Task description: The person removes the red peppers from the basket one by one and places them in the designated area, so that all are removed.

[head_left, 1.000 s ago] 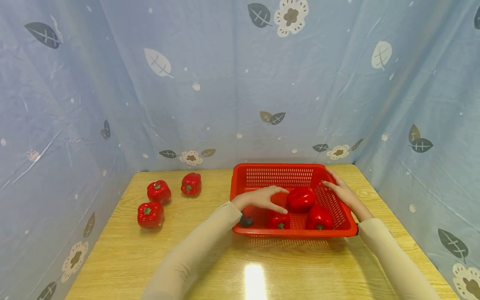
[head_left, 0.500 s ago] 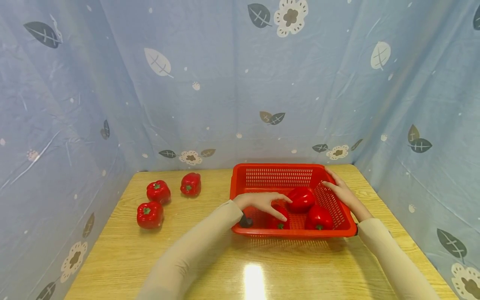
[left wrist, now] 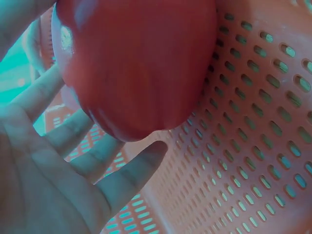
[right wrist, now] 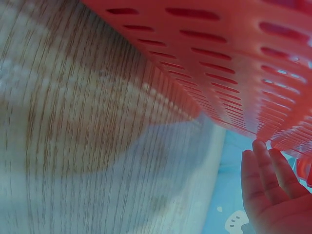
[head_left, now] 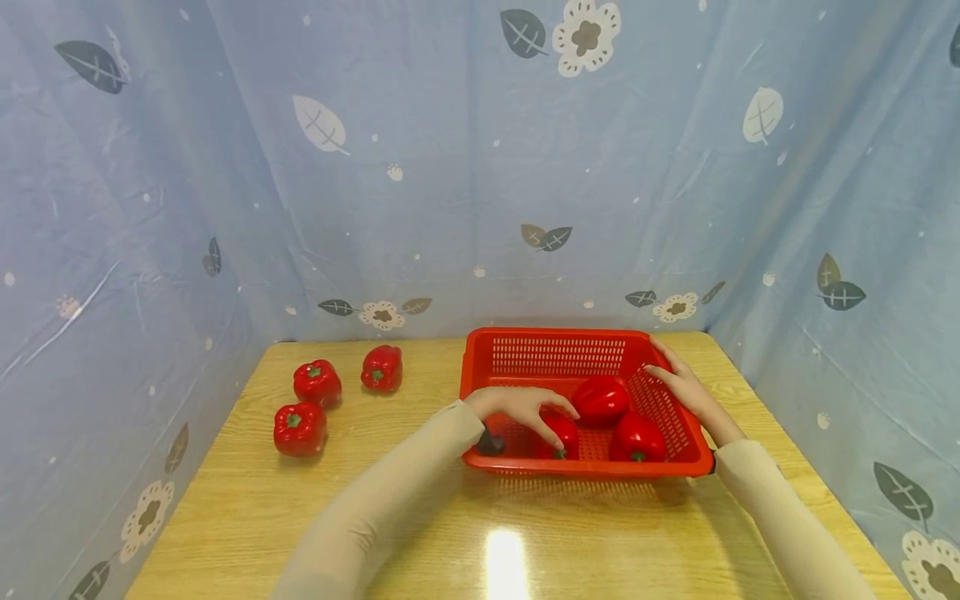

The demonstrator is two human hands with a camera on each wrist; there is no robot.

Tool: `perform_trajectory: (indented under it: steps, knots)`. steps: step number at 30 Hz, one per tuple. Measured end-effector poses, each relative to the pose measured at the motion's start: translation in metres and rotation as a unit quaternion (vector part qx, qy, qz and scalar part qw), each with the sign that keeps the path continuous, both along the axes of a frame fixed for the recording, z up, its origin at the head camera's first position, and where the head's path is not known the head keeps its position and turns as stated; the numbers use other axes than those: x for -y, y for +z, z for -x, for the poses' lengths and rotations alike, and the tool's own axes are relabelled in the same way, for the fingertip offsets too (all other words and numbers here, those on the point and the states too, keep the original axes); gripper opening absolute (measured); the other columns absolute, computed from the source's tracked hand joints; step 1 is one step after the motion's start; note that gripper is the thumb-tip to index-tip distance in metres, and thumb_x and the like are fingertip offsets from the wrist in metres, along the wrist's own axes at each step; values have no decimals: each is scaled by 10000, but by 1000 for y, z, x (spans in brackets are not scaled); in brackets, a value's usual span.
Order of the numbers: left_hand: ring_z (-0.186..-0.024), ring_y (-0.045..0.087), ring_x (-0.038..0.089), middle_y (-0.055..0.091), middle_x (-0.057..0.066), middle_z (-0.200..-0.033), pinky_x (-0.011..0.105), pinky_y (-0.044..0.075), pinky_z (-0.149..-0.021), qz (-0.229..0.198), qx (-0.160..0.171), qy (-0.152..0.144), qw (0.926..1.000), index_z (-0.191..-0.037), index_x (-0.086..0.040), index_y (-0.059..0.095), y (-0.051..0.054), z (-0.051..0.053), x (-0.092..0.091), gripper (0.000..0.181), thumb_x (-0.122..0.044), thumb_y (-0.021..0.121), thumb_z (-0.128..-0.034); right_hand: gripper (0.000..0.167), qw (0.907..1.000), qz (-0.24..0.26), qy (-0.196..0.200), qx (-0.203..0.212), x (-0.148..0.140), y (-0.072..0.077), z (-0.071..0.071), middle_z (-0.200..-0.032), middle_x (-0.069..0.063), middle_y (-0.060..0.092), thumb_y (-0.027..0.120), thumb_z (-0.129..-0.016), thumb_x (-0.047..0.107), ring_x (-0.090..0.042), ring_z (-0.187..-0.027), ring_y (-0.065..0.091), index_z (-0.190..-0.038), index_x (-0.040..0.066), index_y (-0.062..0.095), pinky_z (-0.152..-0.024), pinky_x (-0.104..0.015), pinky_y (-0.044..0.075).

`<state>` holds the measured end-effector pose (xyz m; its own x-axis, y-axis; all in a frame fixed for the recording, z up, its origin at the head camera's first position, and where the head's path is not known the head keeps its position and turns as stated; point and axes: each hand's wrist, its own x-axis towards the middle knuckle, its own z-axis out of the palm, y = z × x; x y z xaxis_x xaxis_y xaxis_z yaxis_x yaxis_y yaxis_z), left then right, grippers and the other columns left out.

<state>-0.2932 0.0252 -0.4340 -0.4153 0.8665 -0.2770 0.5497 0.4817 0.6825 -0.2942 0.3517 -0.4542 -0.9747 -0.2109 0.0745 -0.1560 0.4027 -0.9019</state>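
Note:
Inside the red plastic basket (head_left: 555, 468), my left hand (head_left: 517, 404) reaches over a red bell pepper (head_left: 564, 433) near the front wall. Its thumb lies by the green stem and the fingers curve round the far side. Close up in the left wrist view, the fingers (left wrist: 131, 173) lie along that pepper (left wrist: 141, 68), beside the slotted wall. My right hand (head_left: 688, 392) holds the basket's right rim, thumb inside and fingers outside. From the right wrist view, its fingers (right wrist: 265, 175) touch the outer wall (right wrist: 209, 53); the thumb is hidden there.
Two more bell peppers, one on its side (head_left: 602, 400) and one near the front (head_left: 639, 436), lie in the basket. On the wooden table (head_left: 390, 517) at left are three others: front (head_left: 300, 430), middle (head_left: 317, 383) and back (head_left: 382, 369). A patterned blue curtain (head_left: 420, 167) surrounds the table.
My left hand has sunk lower over the front-left bell pepper, its thumb and fingers bending closer around it. The right hand stays on the rim, and the other peppers have not moved.

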Motion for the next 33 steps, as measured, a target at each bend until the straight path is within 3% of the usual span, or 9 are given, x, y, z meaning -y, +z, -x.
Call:
perform_trajectory:
  steps: [6, 16, 27, 33]
  knots:
    - [-1244, 387, 85, 447, -143, -1327, 307, 363, -1018, 119, -69, 78, 9999, -1281, -238, 530, 4, -2, 1, 568, -417, 718, -776, 674, 9997, 172, 20, 150, -1, 0, 0, -1465, -296, 191, 454, -981, 252, -49, -857, 591, -1496, 113, 42, -685, -230, 534]
    - [-1213, 406, 55, 462, -139, -1305, 282, 372, -1005, -94, -222, 86, 9997, -1286, -226, 527, 3, -3, 4, 584, -426, 720, -773, 669, 9994, 223, 32, 269, -2, -1, 0, -1473, -297, 170, 446, -986, 213, -142, -885, 605, -1499, 138, 24, -681, -274, 549]
    - [-1226, 384, 45, 440, -160, -1312, 300, 372, -1012, -414, -397, 157, 9982, -1282, -252, 529, 7, -4, 4, 601, -481, 714, -759, 669, 9996, 255, 53, 93, -1, -2, 0, -1461, -307, 187, 451, -983, 217, -26, -859, 579, -1493, 92, 36, -688, -223, 533]
    - [-1227, 384, 42, 439, -173, -1312, 303, 373, -1010, -536, -607, 286, 9963, -1240, -330, 534, 11, -5, 7, 539, -497, 707, -758, 649, 10000, -44, -48, 9, 3, 6, -4, -1468, -309, 178, 455, -978, 164, 12, -902, 526, -1483, 39, 66, -714, -180, 502]
